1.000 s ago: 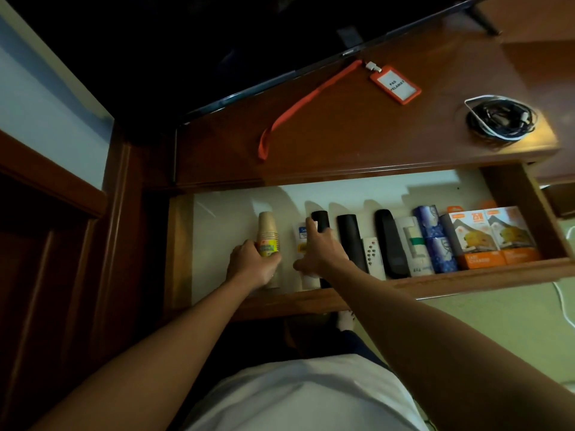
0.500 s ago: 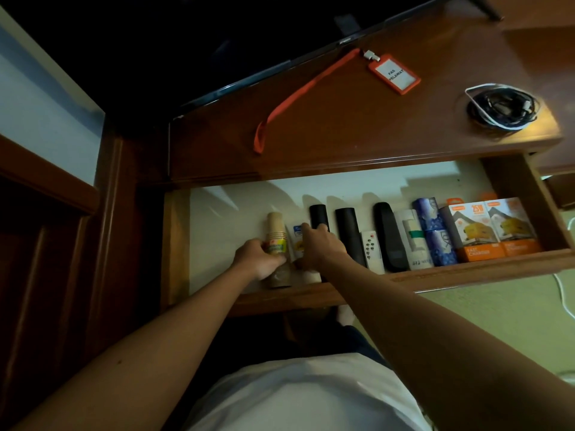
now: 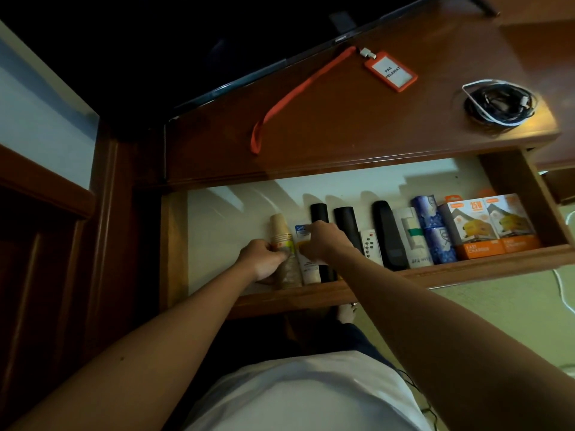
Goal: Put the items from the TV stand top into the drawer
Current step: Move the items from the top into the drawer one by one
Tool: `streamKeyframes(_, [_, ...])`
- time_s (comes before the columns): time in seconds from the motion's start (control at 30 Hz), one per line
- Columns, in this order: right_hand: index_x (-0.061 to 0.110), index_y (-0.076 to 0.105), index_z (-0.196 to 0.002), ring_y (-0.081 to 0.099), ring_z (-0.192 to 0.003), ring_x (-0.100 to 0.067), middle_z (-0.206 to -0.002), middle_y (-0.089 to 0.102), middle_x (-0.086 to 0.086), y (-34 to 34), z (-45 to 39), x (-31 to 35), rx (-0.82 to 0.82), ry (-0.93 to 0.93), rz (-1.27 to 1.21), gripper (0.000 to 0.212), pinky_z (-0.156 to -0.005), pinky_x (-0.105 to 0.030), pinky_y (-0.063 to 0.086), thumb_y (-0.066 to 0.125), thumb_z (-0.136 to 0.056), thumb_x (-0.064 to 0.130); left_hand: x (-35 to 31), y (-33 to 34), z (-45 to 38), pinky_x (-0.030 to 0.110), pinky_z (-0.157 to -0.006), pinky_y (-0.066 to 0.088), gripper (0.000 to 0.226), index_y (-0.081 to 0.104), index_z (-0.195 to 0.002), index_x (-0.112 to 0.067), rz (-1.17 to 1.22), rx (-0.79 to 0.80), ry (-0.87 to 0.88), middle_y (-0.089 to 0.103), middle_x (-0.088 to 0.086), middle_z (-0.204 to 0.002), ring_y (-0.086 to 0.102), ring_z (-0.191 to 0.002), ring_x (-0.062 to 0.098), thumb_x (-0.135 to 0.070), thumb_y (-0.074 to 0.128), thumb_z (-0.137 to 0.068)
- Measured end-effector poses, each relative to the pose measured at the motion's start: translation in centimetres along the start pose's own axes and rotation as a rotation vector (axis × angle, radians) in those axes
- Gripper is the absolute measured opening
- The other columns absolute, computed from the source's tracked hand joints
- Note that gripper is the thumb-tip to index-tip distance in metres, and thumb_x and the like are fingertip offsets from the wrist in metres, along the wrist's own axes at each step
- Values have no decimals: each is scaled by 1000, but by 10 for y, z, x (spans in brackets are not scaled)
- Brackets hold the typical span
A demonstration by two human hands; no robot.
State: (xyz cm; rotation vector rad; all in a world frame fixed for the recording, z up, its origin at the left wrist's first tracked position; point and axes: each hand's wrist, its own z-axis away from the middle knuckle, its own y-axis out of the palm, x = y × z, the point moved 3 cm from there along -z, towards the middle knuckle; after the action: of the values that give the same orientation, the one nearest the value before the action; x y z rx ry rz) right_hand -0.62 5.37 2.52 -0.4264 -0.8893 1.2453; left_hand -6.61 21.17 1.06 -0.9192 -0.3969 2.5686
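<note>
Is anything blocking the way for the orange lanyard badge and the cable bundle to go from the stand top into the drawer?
Nothing visible: the orange lanyard badge and black-and-white cable bundle lie uncovered, and the open wooden drawer has bare floor at its left.

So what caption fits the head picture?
Left hand grips tan paper cups in wooden drawer; right hand touches white tube.

- The drawer (image 3: 435, 275) is standing pulled out below the front edge of the TV stand top (image 3: 342, 129).
- A lanyard (image 3: 298, 94) and badge (image 3: 391, 71) are lying on the top, just before the TV (image 3: 217, 42).
- A cable coil (image 3: 497, 102) is sitting near the top's right front corner.
- Inside the drawer, a row is running along the front wall: cup stack (image 3: 280, 231) leftmost, then tube (image 3: 303, 234), remotes (image 3: 389, 234), boxes (image 3: 491, 225) at the right end.
</note>
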Motion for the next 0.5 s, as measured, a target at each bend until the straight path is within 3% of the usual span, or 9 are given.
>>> streamKeyframes(0.27, [14,64,-123,64,-85,-21,-100,63,-6,6,4,-5,-46,-3,-70,34,-76,-34,58,67,-90,20,2,2,0,47,-67,64,20,72,-93,-17,50,31,-26,75,10,-94,75,-80,28,-35,73,-84])
streamKeyframes(0.5, [19,60,-131,66,-101,-27,-116,67,-9,8,10,-7,-70,7,-108,44,-85,-44,59,71,-89,30,1,3,1,43,-74,63,23,70,-88,-18,-21,8,-25,73,7,-92,72,-82,26,-41,70,-85])
